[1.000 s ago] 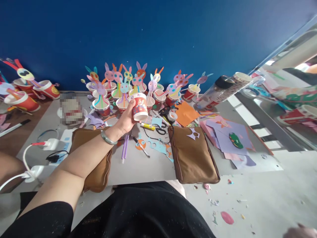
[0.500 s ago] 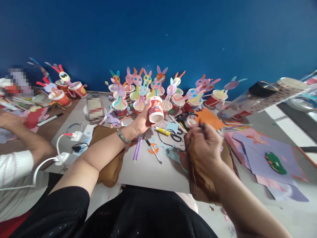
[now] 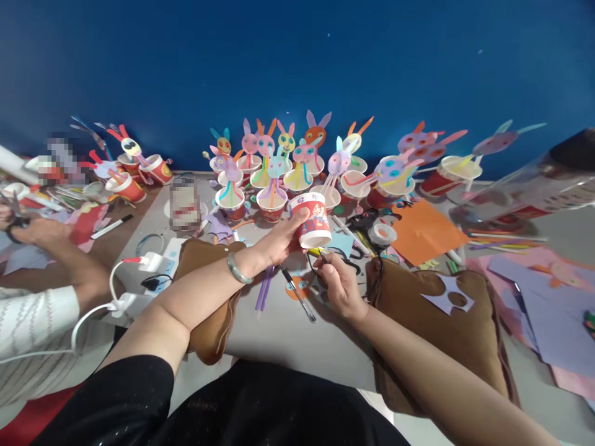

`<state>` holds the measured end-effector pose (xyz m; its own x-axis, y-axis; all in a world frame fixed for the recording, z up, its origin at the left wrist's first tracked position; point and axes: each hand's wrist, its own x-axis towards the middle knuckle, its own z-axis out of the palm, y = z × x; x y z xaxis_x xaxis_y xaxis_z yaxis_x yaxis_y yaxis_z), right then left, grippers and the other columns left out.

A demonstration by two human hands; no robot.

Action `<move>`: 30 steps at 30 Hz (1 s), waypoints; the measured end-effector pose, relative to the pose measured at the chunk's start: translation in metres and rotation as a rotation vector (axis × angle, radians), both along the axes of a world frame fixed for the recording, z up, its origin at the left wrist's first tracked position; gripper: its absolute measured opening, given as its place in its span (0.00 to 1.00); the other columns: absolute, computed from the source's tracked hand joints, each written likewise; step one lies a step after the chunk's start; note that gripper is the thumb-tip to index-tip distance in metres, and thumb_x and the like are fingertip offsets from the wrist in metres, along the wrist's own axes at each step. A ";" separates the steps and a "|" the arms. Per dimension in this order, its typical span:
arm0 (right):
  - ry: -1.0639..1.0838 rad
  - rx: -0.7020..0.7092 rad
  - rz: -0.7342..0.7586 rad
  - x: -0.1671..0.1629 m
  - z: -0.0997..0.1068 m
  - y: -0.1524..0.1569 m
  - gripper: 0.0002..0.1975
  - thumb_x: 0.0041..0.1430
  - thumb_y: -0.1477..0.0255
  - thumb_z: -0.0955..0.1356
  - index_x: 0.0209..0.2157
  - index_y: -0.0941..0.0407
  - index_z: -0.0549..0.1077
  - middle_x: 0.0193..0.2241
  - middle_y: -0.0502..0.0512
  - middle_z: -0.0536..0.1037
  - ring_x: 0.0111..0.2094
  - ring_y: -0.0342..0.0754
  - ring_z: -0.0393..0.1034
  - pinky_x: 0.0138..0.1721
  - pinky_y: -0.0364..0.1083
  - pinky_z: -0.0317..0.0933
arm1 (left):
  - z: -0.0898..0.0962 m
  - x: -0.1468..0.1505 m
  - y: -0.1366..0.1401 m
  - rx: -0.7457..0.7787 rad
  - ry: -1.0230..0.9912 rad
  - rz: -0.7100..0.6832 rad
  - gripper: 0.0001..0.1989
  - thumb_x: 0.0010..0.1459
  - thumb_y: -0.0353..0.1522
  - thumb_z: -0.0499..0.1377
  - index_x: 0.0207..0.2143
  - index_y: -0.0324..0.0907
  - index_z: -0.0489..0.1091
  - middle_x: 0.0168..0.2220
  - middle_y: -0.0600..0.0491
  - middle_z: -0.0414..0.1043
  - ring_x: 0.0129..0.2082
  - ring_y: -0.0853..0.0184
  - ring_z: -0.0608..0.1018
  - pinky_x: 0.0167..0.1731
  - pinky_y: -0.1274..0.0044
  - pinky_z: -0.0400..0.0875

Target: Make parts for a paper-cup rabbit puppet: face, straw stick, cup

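Observation:
My left hand (image 3: pixel 281 240) is wrapped round a red printed paper cup (image 3: pixel 315 217), held tilted above the table with one white end toward me. Just below the cup, my right hand (image 3: pixel 343 282) is closed in a pinch on a thin dark pointed tool (image 3: pixel 321 253). The tool's tip is close to the cup's lower end; whether it touches I cannot tell, and its exact kind is hidden by the fingers. Under my hands lie a pen (image 3: pixel 299 296), purple sticks (image 3: pixel 264 290) and an orange paper face (image 3: pixel 296 287).
Several cups with paper rabbit heads (image 3: pixel 277 166) stand along the blue wall. Brown cushions (image 3: pixel 427 334) lie under both my arms. Orange paper (image 3: pixel 427 232), a tape roll (image 3: pixel 382 234) and a clear cylinder (image 3: pixel 525 186) are rightward. Another person's hand (image 3: pixel 44 230) works at left near white plugs (image 3: pixel 151 262).
My right hand has moved left and in under the cup, bringing the dark tool near its end. My left hand still holds the cup. The view has shifted.

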<state>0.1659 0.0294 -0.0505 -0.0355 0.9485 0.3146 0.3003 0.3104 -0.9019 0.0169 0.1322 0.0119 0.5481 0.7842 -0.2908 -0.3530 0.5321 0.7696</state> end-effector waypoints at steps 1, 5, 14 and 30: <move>-0.013 0.041 -0.019 0.001 0.002 -0.001 0.21 0.72 0.52 0.61 0.34 0.53 0.69 0.21 0.47 0.66 0.20 0.42 0.57 0.23 0.44 0.56 | -0.001 0.000 -0.002 0.019 0.007 -0.008 0.32 0.41 0.54 0.75 0.35 0.37 0.74 0.28 0.52 0.77 0.27 0.71 0.75 0.29 0.77 0.69; 0.008 0.172 -0.170 0.002 0.009 -0.002 0.15 0.67 0.58 0.69 0.32 0.52 0.67 0.21 0.45 0.68 0.20 0.41 0.56 0.23 0.43 0.55 | -0.004 -0.003 -0.006 0.179 0.064 -0.088 0.32 0.39 0.50 0.77 0.39 0.37 0.76 0.34 0.49 0.81 0.35 0.65 0.80 0.43 0.72 0.74; 0.178 0.119 -0.376 0.012 0.008 0.009 0.19 0.68 0.52 0.67 0.34 0.52 0.66 0.23 0.46 0.66 0.23 0.44 0.59 0.27 0.46 0.58 | 0.009 -0.011 -0.012 0.647 0.258 -0.307 0.33 0.40 0.37 0.77 0.49 0.38 0.75 0.48 0.42 0.80 0.52 0.54 0.79 0.57 0.64 0.72; 0.291 0.019 -0.276 0.009 0.006 0.010 0.27 0.67 0.43 0.63 0.30 0.52 0.65 0.21 0.46 0.63 0.21 0.43 0.54 0.24 0.45 0.53 | 0.006 -0.009 -0.014 0.372 0.130 -0.183 0.31 0.40 0.40 0.78 0.46 0.38 0.76 0.43 0.44 0.82 0.46 0.57 0.83 0.52 0.66 0.76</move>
